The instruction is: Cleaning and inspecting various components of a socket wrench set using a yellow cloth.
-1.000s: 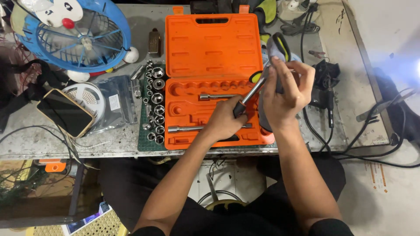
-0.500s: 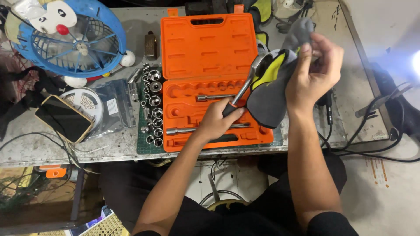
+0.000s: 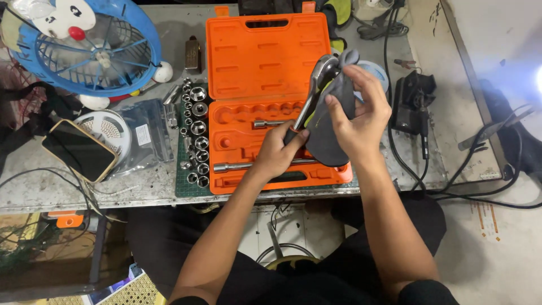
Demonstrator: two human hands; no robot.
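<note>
My left hand (image 3: 279, 151) grips the black handle of a chrome ratchet wrench (image 3: 316, 82), which slants up and to the right above an open orange tool case (image 3: 268, 62). My right hand (image 3: 355, 116) holds a grey and yellow work glove (image 3: 326, 135) pressed against the wrench's shaft just under its head. Two chrome extension bars (image 3: 270, 123) lie in the case's lower tray. Several loose chrome sockets (image 3: 196, 141) stand in rows on a green mat left of the case.
A blue fan (image 3: 93, 48) sits at the back left. A phone (image 3: 79, 149), a reel of LED strip (image 3: 110, 130) and a plastic bag lie left of the sockets. Black cables (image 3: 406, 164) and a dark tool (image 3: 412, 104) lie to the right of the case.
My right hand has come back down and left from a raised position, bringing the glove onto the wrench near its head. My left hand has kept its hold on the handle.
</note>
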